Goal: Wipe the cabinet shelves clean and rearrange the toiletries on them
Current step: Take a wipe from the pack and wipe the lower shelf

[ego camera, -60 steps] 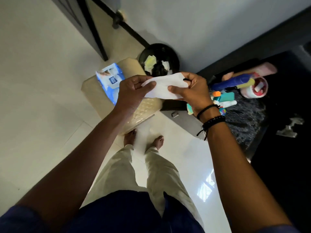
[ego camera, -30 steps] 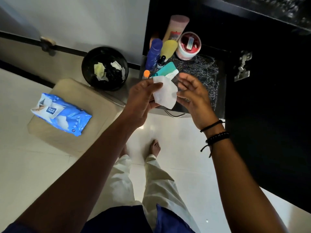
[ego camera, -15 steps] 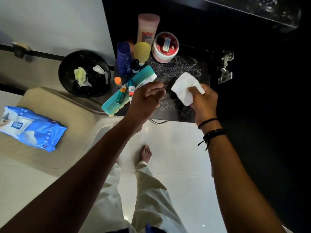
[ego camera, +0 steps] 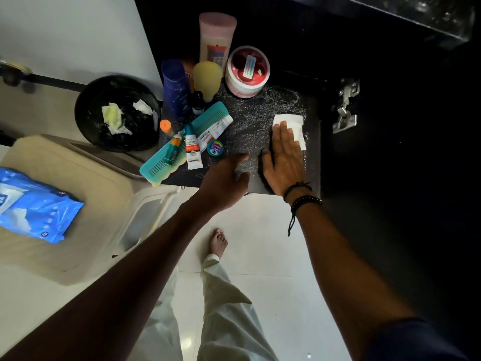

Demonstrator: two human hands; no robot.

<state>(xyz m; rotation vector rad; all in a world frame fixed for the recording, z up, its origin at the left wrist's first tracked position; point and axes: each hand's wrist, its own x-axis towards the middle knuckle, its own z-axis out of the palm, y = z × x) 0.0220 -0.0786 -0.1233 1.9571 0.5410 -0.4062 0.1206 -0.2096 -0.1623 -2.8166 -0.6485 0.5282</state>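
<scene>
The cabinet shelf (ego camera: 260, 113) is the largest piece here, a dark, hard slab with a pale speckle like polished stone. It is rigid and probably slick once damp, so a cloth should glide over it under flat pressure. The toiletries crowd its left half. A tall pink bottle (ego camera: 217, 37) stands at the back, with a blue bottle (ego camera: 175, 87) and a rounded yellow bottle (ego camera: 207, 76) in front of it. All look like smooth plastic, light enough to lift one-handed round the body, though they might tip if nudged. Beside them sits a squat jar (ego camera: 247, 71) with a red top, best taken round its wide wall. A long teal comb (ego camera: 158, 169) lies slantwise and overhangs the shelf's front edge. It looks stiff, thin and toothed, and easiest to pick up by its spine. The white wipe (ego camera: 295, 121) lies at the right of the shelf, soft, limp and folded. It needs no grip, only a palm to drag it. The right hand (ego camera: 283, 157) lies flat on it with straight fingers, pressing it down. The left hand (ego camera: 223, 183) hovers over the shelf's front edge close beside the right, fingers loose and holding nothing. Smaller items lie by the comb: a white tube (ego camera: 193, 152), soft-bodied and best pinched near its cap, and a little round tin (ego camera: 215, 148), hard and easy to slide.
</scene>
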